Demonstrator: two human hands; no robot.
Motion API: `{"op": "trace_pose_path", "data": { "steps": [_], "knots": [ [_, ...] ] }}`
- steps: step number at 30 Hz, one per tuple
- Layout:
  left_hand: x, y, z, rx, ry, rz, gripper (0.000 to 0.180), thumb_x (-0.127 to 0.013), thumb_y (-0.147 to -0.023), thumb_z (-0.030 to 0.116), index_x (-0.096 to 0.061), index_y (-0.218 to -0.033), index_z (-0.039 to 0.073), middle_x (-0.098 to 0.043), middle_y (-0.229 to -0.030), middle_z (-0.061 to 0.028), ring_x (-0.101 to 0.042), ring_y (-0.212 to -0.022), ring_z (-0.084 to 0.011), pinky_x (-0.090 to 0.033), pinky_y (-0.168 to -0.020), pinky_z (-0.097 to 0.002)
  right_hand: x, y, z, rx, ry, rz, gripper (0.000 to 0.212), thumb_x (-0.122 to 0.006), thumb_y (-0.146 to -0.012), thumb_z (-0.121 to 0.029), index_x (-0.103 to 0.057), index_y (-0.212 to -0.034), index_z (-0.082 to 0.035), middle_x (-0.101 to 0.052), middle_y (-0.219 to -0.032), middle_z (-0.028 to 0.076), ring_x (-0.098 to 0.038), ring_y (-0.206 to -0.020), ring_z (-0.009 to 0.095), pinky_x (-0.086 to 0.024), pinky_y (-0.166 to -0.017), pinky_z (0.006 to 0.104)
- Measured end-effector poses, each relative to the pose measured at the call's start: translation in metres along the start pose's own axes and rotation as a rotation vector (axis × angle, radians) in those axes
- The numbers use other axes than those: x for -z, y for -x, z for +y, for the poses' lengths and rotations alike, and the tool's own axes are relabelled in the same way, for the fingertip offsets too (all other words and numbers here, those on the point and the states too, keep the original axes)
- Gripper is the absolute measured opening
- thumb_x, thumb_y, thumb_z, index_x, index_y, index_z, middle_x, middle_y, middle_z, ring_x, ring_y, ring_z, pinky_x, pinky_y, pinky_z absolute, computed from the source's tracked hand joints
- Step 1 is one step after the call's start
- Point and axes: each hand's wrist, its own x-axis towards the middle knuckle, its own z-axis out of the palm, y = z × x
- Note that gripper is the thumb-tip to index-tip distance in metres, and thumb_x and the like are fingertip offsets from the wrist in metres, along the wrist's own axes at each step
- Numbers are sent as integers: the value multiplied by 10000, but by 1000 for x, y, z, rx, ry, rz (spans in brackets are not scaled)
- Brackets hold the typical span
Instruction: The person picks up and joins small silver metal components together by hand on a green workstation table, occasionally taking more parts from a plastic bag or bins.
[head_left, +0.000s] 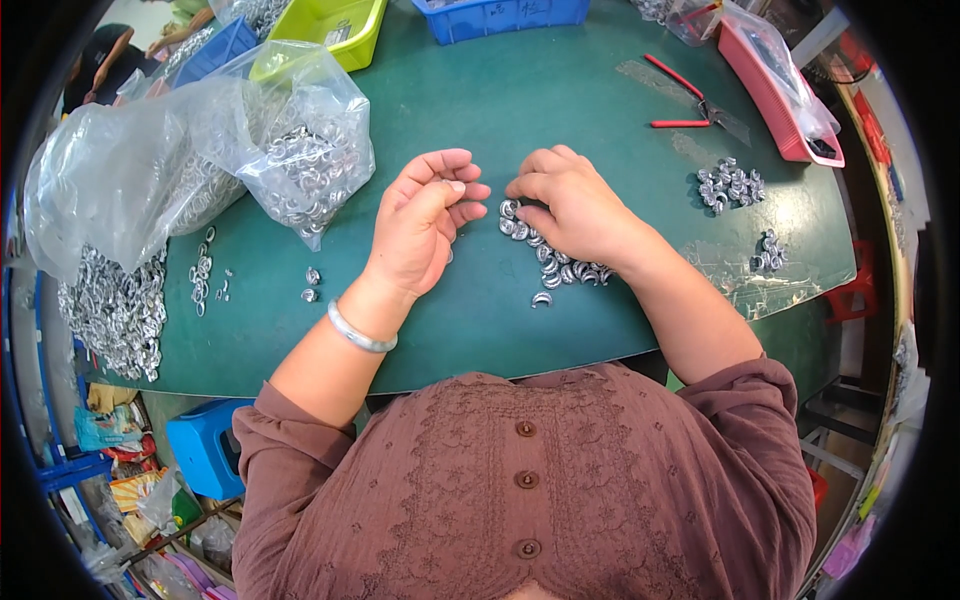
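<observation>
My left hand [422,218] is raised over the table, palm turned inward, fingers loosely curled and apart; nothing shows in it. A pale bangle [362,328] circles that wrist. My right hand [578,208] reaches over a cluster of small silver curved metal pieces [566,270]. Its thumb and forefinger close around a silver metal piece [508,209] at the cluster's upper left edge. Part of the cluster is hidden beneath this hand. One crescent-shaped piece [541,299] lies apart, nearer to me. Two small silver pieces [311,285] sit left of my left wrist.
Clear plastic bags [310,150] of metal parts stand at left, beside a loose heap [115,310]. Red-handled pliers [700,108] lie at far right, near a pink basket [775,95]. Smaller piles [731,186] sit below it. Yellow-green [335,30] and blue bins [500,18] line the back.
</observation>
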Motion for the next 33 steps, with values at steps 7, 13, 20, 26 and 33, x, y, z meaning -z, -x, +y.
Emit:
{"op": "trace_pose_path", "data": {
  "steps": [7,13,20,26,33],
  "knots": [
    [-5,2,0,0,-275,38,156,-530,-824,28,-564,-976,15,-557,-817,-7,-495,-657,-71,-410,-587,-192,3,0,-3,-23,-11,-46,180,-628,-730,-152,-650,-887,-67,-551,-885,75,-493,-900,255,-370,-816,371],
    [-3,3,-5,-163,-851,-21,171,-589,-811,53,-579,-975,5,-536,-788,30,-476,-680,-9,-398,-610,-157,2,-2,-3,-4,-233,5,184,-619,-735,-123,-638,-898,-40,-602,-820,107,-556,-817,261,-435,-762,368],
    [-2,4,-5,-240,-886,-63,151,-576,-819,52,-577,-961,2,-558,-794,24,-480,-678,-17,-406,-616,-167,8,-2,-13,-205,-750,49,201,-614,-786,-88,-605,-962,9,-616,-808,49,-563,-752,115,-471,-684,256],
    [-7,7,-3,-263,-777,-68,130,-568,-827,53,-577,-944,-1,-560,-782,31,-488,-687,-27,-410,-620,-174,7,-2,-10,-180,-761,80,227,-615,-793,-97,-602,-992,10,-622,-823,51,-560,-771,104,-469,-700,250],
    [-4,6,-5,-380,-758,-116,106,-579,-824,16,-586,-930,13,-556,-803,25,-497,-713,-38,-407,-644,-176,6,-2,-10,-191,-857,68,233,-606,-821,-124,-600,-1000,24,-635,-865,60,-561,-784,93,-466,-707,243]
  ]
}}
